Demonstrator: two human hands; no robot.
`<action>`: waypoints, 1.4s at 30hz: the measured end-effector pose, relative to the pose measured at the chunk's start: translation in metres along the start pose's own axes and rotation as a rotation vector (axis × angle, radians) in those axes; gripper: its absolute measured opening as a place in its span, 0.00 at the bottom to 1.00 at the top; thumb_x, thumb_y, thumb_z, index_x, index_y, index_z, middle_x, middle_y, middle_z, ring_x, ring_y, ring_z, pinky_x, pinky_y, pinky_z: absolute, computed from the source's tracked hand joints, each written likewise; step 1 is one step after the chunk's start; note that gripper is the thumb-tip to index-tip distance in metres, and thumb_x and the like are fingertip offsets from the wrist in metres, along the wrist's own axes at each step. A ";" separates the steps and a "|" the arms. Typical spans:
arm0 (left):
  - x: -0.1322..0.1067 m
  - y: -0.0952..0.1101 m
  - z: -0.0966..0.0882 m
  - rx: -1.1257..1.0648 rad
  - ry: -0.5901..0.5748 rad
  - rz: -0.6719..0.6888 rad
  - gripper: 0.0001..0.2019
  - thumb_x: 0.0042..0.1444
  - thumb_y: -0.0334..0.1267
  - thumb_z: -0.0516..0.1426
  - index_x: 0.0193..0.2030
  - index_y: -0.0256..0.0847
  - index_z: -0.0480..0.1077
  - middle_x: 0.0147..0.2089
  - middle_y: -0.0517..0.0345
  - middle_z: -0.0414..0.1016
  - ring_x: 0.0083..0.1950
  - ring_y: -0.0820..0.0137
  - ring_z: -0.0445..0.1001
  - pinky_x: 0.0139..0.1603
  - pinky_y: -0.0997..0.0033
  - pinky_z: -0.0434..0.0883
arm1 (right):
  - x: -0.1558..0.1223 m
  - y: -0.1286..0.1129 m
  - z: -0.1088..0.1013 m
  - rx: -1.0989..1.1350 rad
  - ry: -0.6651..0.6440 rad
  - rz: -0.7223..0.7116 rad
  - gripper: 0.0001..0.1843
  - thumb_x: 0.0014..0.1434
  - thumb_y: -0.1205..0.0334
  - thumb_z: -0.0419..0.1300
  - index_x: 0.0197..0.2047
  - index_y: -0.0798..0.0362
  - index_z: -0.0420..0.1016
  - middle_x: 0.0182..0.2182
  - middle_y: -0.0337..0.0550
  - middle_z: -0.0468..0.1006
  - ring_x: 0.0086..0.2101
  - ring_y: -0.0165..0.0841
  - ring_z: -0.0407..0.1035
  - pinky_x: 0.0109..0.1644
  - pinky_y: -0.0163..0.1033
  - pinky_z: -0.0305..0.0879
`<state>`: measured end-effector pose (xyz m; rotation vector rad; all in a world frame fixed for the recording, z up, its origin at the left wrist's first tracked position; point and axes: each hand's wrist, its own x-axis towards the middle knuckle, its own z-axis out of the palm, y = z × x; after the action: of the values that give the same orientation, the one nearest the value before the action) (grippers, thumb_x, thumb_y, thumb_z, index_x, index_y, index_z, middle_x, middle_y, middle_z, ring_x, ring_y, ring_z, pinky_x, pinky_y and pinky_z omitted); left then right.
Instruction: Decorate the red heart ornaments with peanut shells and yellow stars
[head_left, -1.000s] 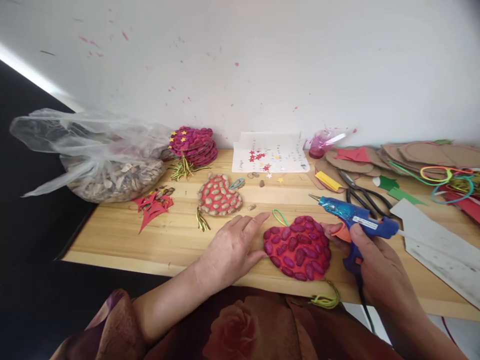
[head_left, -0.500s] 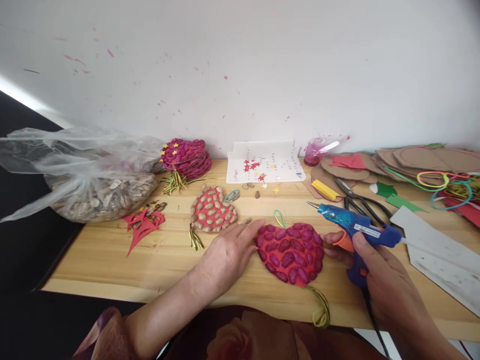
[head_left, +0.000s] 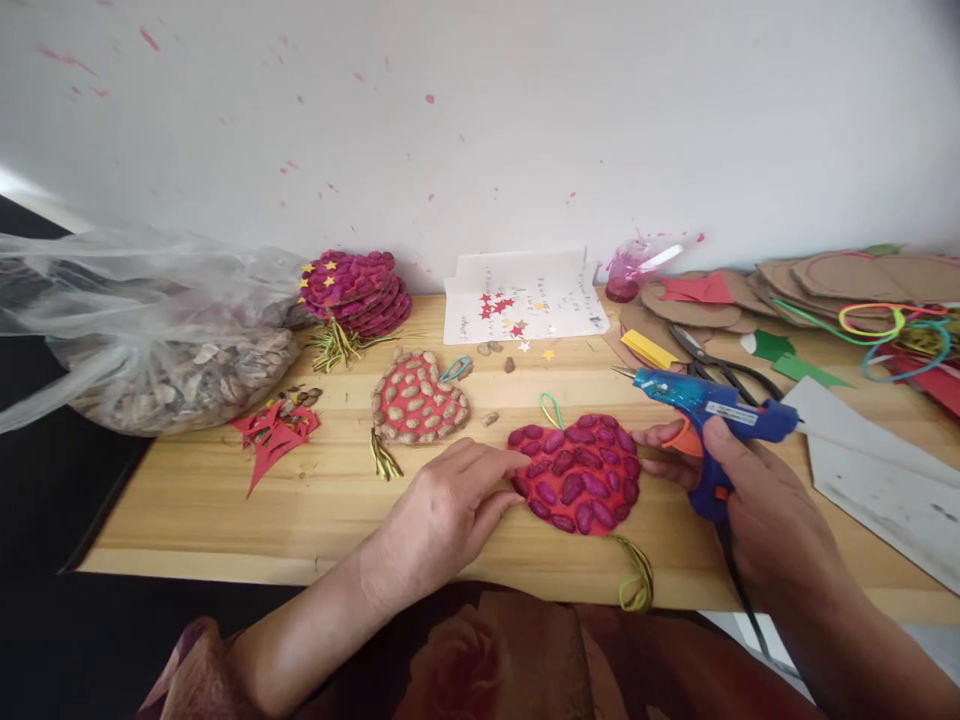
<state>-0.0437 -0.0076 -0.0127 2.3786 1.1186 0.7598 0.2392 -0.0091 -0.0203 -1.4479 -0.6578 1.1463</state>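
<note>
A heart-shaped ornament (head_left: 574, 475), red and covered in purple-dyed shells like peanut halves, lies on the wooden table in front of me. It has a green loop at the top and an olive tassel at its lower tip. The thumb and fingers of my left hand (head_left: 439, 505) pinch its left edge. In my right hand (head_left: 780, 520) is a blue hot glue gun (head_left: 675, 388) with an orange trigger, its nozzle pointing left above the table. Fingertips of that hand reach the heart's right edge. Further left rests a second heart (head_left: 420, 397) with undyed shells.
A plastic bag of shells (head_left: 180, 375) and red scraps (head_left: 274, 440) lie left, near stacked purple ornaments (head_left: 356, 290). Paper with stars (head_left: 525, 290) and a pink-stained cup (head_left: 624, 275) stand by the wall. Scissors (head_left: 724, 368), cardboard pieces (head_left: 847, 285) and a white board (head_left: 885, 480) are right.
The whole view has shifted slightly, so the table appears higher. My left fingers now overlap the purple heart's left edge more. The glue gun stays in my right hand.
</note>
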 end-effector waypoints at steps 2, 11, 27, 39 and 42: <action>0.000 0.010 0.004 0.020 -0.067 0.080 0.14 0.67 0.31 0.55 0.58 0.40 0.69 0.51 0.51 0.78 0.52 0.66 0.74 0.55 0.64 0.72 | -0.002 -0.002 0.003 0.002 -0.012 -0.035 0.17 0.56 0.46 0.68 0.37 0.51 0.84 0.36 0.44 0.86 0.37 0.39 0.81 0.39 0.38 0.81; 0.025 0.058 0.022 0.070 -0.515 0.515 0.26 0.69 0.30 0.48 0.72 0.50 0.57 0.71 0.61 0.65 0.67 0.61 0.64 0.60 0.55 0.67 | -0.008 0.002 0.006 -0.032 -0.033 -0.166 0.16 0.60 0.46 0.64 0.37 0.51 0.82 0.38 0.43 0.86 0.39 0.40 0.79 0.43 0.42 0.76; -0.012 0.032 0.001 -0.033 -0.400 0.200 0.12 0.71 0.36 0.51 0.53 0.42 0.75 0.51 0.54 0.79 0.54 0.66 0.71 0.60 0.62 0.66 | -0.003 0.006 -0.001 -0.105 -0.061 -0.165 0.20 0.61 0.42 0.62 0.39 0.51 0.82 0.41 0.42 0.85 0.32 0.35 0.77 0.39 0.39 0.71; 0.007 0.027 0.008 -0.121 -0.377 0.261 0.10 0.68 0.39 0.55 0.49 0.42 0.76 0.48 0.53 0.79 0.51 0.66 0.74 0.57 0.64 0.70 | 0.002 -0.005 -0.006 -0.168 0.023 -0.069 0.20 0.58 0.41 0.64 0.42 0.49 0.83 0.41 0.41 0.86 0.30 0.36 0.78 0.30 0.37 0.69; 0.012 0.025 0.005 -0.165 -0.329 0.209 0.10 0.68 0.37 0.53 0.49 0.43 0.76 0.48 0.54 0.80 0.51 0.67 0.74 0.56 0.65 0.70 | 0.006 -0.011 -0.006 -0.187 0.077 -0.055 0.20 0.56 0.39 0.65 0.40 0.47 0.84 0.41 0.39 0.86 0.30 0.34 0.78 0.31 0.35 0.70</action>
<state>-0.0202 -0.0131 0.0013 2.3900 0.6568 0.4784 0.2492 -0.0038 -0.0116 -1.6135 -0.7626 1.0020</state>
